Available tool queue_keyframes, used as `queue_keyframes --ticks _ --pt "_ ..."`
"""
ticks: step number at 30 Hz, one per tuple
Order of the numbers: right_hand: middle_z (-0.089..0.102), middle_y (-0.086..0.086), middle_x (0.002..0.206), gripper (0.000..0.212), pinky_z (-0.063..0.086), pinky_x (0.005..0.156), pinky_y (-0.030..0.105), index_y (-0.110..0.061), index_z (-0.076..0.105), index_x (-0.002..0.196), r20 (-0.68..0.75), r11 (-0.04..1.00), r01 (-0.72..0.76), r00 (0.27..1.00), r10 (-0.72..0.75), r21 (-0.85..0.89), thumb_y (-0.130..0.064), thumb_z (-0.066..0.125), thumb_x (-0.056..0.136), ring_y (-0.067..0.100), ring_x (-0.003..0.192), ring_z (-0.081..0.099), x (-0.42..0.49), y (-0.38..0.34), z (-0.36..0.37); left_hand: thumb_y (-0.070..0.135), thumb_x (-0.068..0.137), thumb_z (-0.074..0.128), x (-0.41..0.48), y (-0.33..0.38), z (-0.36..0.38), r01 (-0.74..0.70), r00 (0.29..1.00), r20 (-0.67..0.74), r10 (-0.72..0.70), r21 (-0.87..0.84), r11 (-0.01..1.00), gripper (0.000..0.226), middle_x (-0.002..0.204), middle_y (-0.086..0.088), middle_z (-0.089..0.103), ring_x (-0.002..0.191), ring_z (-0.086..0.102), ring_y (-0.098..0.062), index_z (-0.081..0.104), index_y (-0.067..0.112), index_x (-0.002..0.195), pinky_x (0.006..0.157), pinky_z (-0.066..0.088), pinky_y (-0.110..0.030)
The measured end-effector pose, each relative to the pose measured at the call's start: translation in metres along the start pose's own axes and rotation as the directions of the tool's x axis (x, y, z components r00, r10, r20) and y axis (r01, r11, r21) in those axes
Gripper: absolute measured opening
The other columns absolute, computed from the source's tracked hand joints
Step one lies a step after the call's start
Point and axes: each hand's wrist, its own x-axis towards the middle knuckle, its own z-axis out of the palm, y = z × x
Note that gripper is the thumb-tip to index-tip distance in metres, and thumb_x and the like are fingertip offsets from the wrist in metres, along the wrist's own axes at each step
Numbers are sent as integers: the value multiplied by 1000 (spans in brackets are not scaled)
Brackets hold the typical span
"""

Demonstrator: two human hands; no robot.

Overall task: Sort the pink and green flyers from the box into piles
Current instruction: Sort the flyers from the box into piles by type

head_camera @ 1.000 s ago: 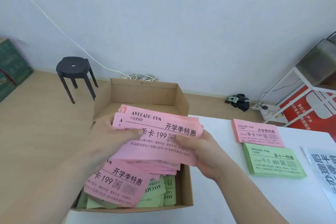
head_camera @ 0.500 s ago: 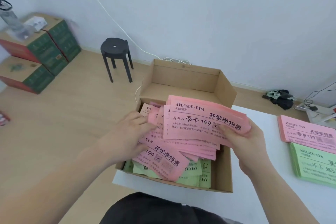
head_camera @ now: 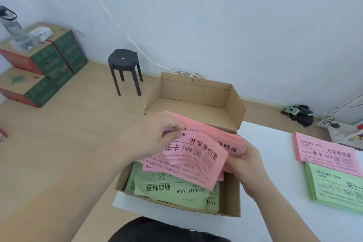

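Left hand had risen from the box, pinching one pink flyer by its left end atop the pink stack, which the right hand clamped over the box. Thin, limp sheets, likely to slide; best gripped at short edges.
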Motion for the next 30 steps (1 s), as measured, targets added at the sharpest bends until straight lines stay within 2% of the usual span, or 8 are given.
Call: queue_keyframes --ticks 7,12,16,20,22,25,27,30 --pt "78 10 108 41 64 80 45 -20 76 112 -1 999 -35 999 35 38 13 70 88 28 101 75 8 4 -4 24 95 72 5 -5 4 -102 958 -259 120 84 991 6 89 16 64 89 63 -6 76 29 94 75 53 -30" --pt "79 11 103 41 56 62 24 -13 76 113 39 998 19 999 -21 55 15 72 83 22 87 74 17 -1 -1 27 85 83 12 -6 2 -152 971 -150 184 205 967 16 130 14 61 133 49 -7 68 30 80 106 46 -35" --pt "75 4 84 49 48 52 14 -5 72 121 168 995 36 984 -52 96 4 66 74 6 63 66 18 -13 -2 24 88 81 12 -3 -11 -1 997 -71 8 107 994 33 102 22 65 101 62 5 54 40 99 85 53 -27" --pt "74 6 81 45 46 49 15 -5 71 121 237 997 12 971 -31 82 8 63 80 8 60 64 22 -22 -6 21 92 77 12 4 -21 17 998 61 -23 102 995 34 104 22 64 103 60 3 65 39 118 88 48 -18" --pt "77 8 98 33 57 58 28 -12 70 125 278 996 1 960 -27 93 -22 67 94 20 79 73 24 -22 -9 21 94 74 11 7 -22 2 997 76 -13 135 991 23 102 22 65 102 59 2 70 36 110 85 46 -18" --pt "74 12 123 70 61 84 41 -16 65 131 283 996 -30 959 4 88 -64 76 82 30 113 72 24 -19 -13 17 94 73 10 6 -20 -8 999 50 1 153 988 18 99 20 65 98 57 4 71 31 105 81 42 -12" --pt "77 6 117 52 61 83 35 -21 67 123 221 1000 5 975 -5 -2 -31 91 78 26 109 74 21 -15 -9 15 95 70 8 6 -17 -15 1000 26 10 171 985 18 96 20 63 96 56 6 71 30 103 79 38 -9" --pt "79 3 101 37 62 80 32 -27 75 95 39 991 87 996 -83 -100 8 78 85 22 100 75 22 -10 -2 19 96 67 -1 12 -16 -40 999 -23 45 189 981 19 97 20 61 92 57 5 71 34 107 76 38 -12"
